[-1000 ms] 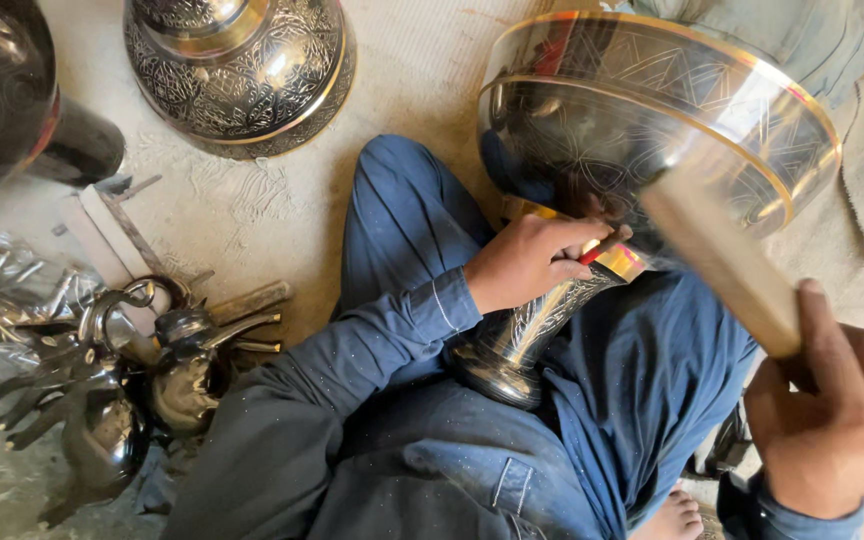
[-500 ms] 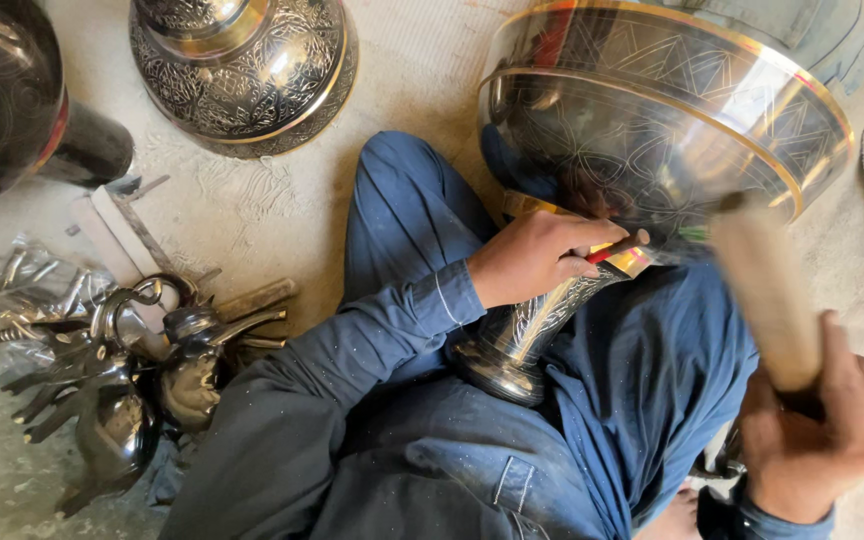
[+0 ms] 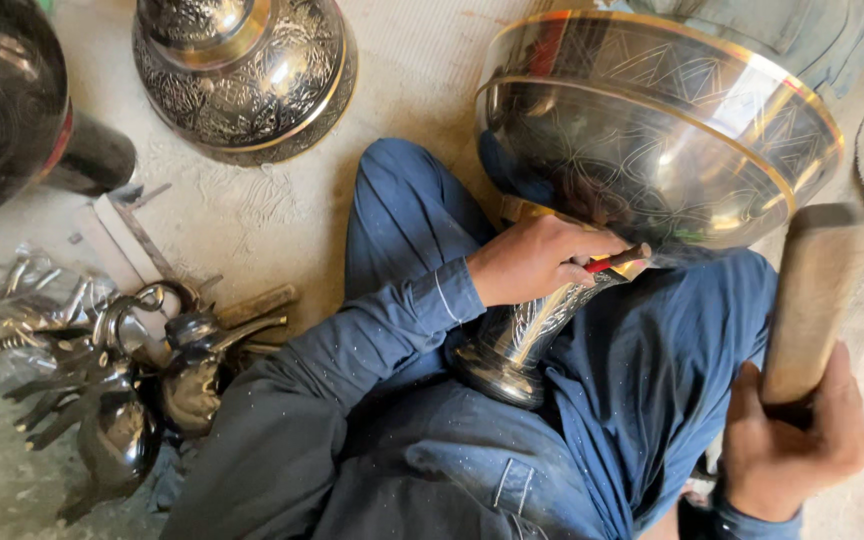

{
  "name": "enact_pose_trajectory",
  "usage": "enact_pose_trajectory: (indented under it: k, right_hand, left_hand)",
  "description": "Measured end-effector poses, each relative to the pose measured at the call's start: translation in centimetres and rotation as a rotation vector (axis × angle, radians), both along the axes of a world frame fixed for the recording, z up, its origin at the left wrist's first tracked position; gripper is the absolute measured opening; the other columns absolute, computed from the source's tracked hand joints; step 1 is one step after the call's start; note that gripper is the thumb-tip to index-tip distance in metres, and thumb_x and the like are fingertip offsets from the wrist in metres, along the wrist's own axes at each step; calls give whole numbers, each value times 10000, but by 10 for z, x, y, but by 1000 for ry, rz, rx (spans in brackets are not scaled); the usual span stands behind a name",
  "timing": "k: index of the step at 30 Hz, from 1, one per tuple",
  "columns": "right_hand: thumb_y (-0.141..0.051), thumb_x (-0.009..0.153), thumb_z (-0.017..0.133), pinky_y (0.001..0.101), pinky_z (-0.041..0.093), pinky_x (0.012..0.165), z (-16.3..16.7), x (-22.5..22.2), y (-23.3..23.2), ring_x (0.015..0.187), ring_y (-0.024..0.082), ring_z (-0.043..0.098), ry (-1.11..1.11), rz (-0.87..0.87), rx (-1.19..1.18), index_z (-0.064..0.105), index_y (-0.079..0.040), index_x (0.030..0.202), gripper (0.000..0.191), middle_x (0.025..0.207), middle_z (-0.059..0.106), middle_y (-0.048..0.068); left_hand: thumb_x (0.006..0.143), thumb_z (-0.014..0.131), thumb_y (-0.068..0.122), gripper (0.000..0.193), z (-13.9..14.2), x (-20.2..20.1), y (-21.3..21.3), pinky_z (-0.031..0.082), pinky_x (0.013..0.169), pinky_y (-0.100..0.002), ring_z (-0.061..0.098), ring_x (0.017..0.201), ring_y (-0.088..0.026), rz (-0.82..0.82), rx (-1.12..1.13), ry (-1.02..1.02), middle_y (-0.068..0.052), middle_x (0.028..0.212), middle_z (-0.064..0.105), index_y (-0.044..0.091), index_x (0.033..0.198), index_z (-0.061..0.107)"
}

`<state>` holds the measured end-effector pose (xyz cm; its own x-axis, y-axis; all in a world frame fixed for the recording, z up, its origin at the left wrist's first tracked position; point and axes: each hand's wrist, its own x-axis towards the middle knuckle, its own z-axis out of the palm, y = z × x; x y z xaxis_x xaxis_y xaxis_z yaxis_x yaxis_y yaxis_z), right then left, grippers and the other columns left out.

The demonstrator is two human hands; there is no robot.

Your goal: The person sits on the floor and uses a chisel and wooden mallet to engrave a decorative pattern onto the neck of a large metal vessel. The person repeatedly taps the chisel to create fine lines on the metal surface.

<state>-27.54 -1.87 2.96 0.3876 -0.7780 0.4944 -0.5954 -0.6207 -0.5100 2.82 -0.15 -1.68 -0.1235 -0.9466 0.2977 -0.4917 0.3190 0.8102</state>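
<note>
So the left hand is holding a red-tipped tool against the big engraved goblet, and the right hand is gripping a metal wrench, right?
Not quite. In the head view the right hand grips a wooden mallet, not a metal wrench. The rest holds: the left hand holds a red-tipped tool against the engraved goblet.

One view only: a head-worn camera, aimed steeply downward at the wearer's lap and the floor (image 3: 252,215) around it. Range is close. The goblet (image 3: 652,150) fills the upper right, the left hand (image 3: 532,262) sits near centre, and the right hand (image 3: 792,440) is cut by the lower edge.
</note>
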Motion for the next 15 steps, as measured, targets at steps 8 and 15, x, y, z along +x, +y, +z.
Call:
enact_pose_trajectory:
  k: [8,15]
  right_hand:
    - [111,932,686,310,495,783,-17,0,4,776,254,607,24,-55,-51,653,58,1358,430,959,622,174]
    - [113,841,738,342,473,693,0,14,0,691,287,584,143,-52,-11,670,84,1360,524,829,579,188]
  left_hand:
    - [846,731,65,506,-2,5,1,550,1015,-374,692,1179,-323,-76,-59,-14,-123,1312,710,105,1343,647]
    - [910,771,121,440,-12,-9,20,601,799,-335,766,881,-248,187,91,294,-118,994,721,74,1305,583]
